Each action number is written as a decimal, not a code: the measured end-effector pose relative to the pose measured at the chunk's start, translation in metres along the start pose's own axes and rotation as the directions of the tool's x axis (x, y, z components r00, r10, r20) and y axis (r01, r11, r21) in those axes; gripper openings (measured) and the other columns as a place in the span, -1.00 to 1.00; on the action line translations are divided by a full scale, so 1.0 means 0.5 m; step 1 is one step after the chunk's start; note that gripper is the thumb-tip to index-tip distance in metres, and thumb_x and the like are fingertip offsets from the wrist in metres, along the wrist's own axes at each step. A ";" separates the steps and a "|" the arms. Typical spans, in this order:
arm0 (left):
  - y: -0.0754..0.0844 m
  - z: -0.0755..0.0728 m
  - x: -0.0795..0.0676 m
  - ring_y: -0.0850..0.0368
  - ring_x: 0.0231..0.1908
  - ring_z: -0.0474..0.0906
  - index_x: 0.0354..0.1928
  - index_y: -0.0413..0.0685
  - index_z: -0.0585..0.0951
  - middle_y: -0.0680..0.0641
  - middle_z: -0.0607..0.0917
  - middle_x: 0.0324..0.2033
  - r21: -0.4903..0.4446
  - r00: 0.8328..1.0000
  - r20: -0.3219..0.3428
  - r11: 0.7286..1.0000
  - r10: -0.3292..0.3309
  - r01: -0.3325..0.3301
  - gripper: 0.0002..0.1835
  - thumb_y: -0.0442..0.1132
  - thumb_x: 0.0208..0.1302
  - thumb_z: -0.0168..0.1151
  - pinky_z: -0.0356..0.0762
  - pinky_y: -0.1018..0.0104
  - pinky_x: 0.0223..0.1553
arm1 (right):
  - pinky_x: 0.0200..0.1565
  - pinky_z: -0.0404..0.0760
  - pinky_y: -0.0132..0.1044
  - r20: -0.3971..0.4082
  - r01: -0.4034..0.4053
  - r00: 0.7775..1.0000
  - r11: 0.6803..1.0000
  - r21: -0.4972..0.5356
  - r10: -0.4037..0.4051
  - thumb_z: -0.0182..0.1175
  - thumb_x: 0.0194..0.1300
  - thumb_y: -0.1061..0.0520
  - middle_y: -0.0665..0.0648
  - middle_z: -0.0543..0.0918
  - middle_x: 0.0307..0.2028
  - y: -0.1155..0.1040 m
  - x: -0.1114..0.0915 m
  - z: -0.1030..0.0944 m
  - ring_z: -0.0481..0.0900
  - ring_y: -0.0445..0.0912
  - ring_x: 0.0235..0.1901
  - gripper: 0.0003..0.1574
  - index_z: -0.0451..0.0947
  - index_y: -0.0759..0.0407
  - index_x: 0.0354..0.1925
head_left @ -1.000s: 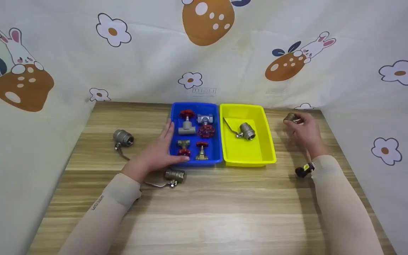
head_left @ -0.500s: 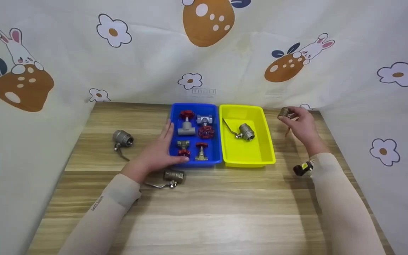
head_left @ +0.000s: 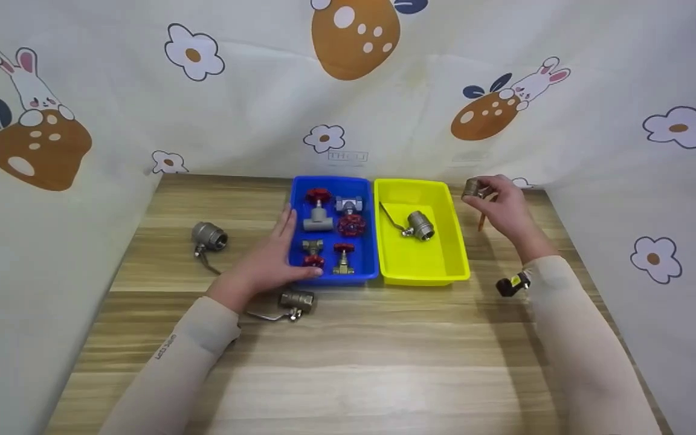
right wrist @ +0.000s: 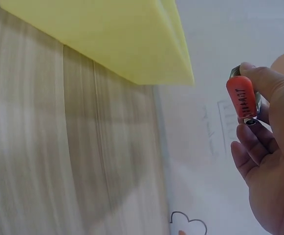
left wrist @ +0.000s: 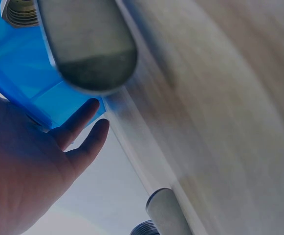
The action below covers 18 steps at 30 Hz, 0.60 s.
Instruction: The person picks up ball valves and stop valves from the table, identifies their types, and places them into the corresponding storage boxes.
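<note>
My right hand pinches a small brass-coloured ball valve above the table, just right of the yellow tray. Its orange lever faces the camera in the right wrist view. One ball valve with a long lever lies in the yellow tray. My left hand rests against the left side of the blue tray, fingers extended and thumb over the front rim. Inside that tray lie several red-handwheel valves, among them a grey one and a brass one.
Two more lever ball valves lie on the wooden table: one at the left, another in front of the blue tray. The two trays stand side by side near the printed back curtain.
Holding the ball valve, my right hand has lifted and moved left, closer to the yellow tray. My left hand stays where it was on the blue tray.
</note>
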State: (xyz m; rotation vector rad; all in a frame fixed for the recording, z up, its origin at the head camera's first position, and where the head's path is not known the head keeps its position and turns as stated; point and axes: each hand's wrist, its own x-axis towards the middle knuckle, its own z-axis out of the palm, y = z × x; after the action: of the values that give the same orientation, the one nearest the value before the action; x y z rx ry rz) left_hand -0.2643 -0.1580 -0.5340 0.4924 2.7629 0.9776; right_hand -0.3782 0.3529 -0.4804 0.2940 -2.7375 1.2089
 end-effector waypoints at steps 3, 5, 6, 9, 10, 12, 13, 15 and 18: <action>0.000 0.000 -0.001 -0.48 0.68 -0.04 0.81 -0.03 -0.33 -0.09 -0.43 0.78 -0.003 1.000 0.004 1.000 -0.005 0.005 0.51 0.48 0.25 0.49 0.19 -0.43 0.56 | 0.00 0.57 -0.42 0.010 0.010 1.000 1.000 -0.006 -0.010 0.52 0.48 -0.06 0.22 0.61 0.13 -0.008 0.003 0.004 0.55 0.03 0.08 -0.38 0.69 0.20 0.35; 0.000 0.000 0.000 -0.48 0.68 -0.03 0.81 -0.01 -0.33 -0.07 -0.44 0.78 -0.002 1.000 0.006 1.000 -0.009 0.009 0.52 0.48 0.24 0.49 0.20 -0.43 0.56 | -0.01 0.58 -0.42 0.022 0.012 1.000 1.000 -0.006 -0.012 0.52 0.48 -0.05 0.22 0.61 0.13 -0.016 0.004 0.006 0.55 0.04 0.07 -0.38 0.68 0.20 0.35; 0.000 0.001 0.000 -0.48 0.68 -0.03 0.81 -0.01 -0.33 -0.07 -0.45 0.78 -0.002 1.000 0.008 1.000 -0.010 0.010 0.51 0.49 0.24 0.49 0.20 -0.42 0.56 | -0.02 0.58 -0.42 0.028 0.011 1.000 1.000 -0.005 -0.011 0.52 0.48 -0.04 0.22 0.61 0.13 -0.019 0.005 0.007 0.55 0.04 0.07 -0.38 0.68 0.20 0.35; 0.000 0.001 0.000 -0.46 0.68 -0.01 0.81 0.02 -0.33 -0.05 -0.45 0.78 -0.006 1.000 0.007 1.000 -0.016 0.017 0.51 0.49 0.23 0.50 0.22 -0.41 0.55 | -0.02 0.60 -0.39 0.054 0.009 0.999 1.000 -0.018 -0.008 0.51 0.48 -0.04 0.20 0.61 0.14 -0.030 0.007 0.009 0.56 0.05 0.06 -0.38 0.67 0.19 0.36; -0.001 0.001 0.000 -0.47 0.67 -0.01 0.81 0.02 -0.33 -0.05 -0.45 0.78 -0.005 1.000 0.006 1.000 -0.014 0.014 0.51 0.49 0.24 0.49 0.22 -0.42 0.55 | -0.01 0.60 -0.37 0.063 0.006 0.998 1.000 -0.023 -0.004 0.51 0.48 -0.04 0.19 0.61 0.14 -0.034 0.008 0.010 0.56 0.06 0.06 -0.39 0.67 0.19 0.36; -0.001 0.001 0.000 -0.48 0.67 0.00 0.81 0.02 -0.33 -0.03 -0.46 0.78 -0.005 1.000 0.006 1.000 -0.013 0.013 0.51 0.50 0.24 0.49 0.23 -0.42 0.55 | 0.01 0.62 -0.32 0.083 0.001 0.997 0.999 -0.039 0.002 0.51 0.48 -0.04 0.18 0.60 0.15 -0.040 0.009 0.011 0.56 0.07 0.06 -0.38 0.66 0.17 0.36; -0.001 0.001 0.000 -0.48 0.67 0.00 0.81 0.02 -0.32 -0.02 -0.46 0.78 -0.006 1.000 0.006 1.000 -0.013 0.013 0.51 0.50 0.23 0.49 0.24 -0.42 0.54 | 0.03 0.63 -0.28 0.092 -0.002 0.996 0.999 -0.047 0.006 0.51 0.48 -0.04 0.17 0.60 0.16 -0.044 0.009 0.011 0.57 0.08 0.06 -0.38 0.66 0.17 0.37; -0.001 0.001 0.001 -0.48 0.67 0.01 0.82 0.02 -0.32 0.00 -0.47 0.78 -0.008 1.000 0.005 1.000 -0.013 0.013 0.52 0.50 0.23 0.49 0.25 -0.43 0.54 | 0.06 0.64 -0.20 0.114 -0.002 0.993 0.998 -0.055 0.008 0.52 0.48 -0.03 0.17 0.59 0.17 -0.050 0.011 0.012 0.56 0.11 0.06 -0.36 0.64 0.17 0.38; 0.000 0.000 0.001 -0.48 0.67 0.01 0.82 0.01 -0.31 0.00 -0.46 0.78 -0.015 1.000 0.004 1.000 -0.012 0.012 0.51 0.49 0.23 0.50 0.26 -0.43 0.53 | 0.10 0.63 -0.11 0.140 0.005 0.990 0.998 -0.062 0.004 0.52 0.48 -0.02 0.18 0.58 0.19 -0.060 0.014 0.014 0.55 0.11 0.08 -0.36 0.64 0.16 0.39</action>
State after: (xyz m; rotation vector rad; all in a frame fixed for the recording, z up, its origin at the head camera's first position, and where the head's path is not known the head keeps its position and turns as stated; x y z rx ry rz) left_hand -0.2648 -0.1578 -0.5340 0.4737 2.7497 0.9930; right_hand -0.3783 0.3269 -0.4622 0.3866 -2.8879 1.1410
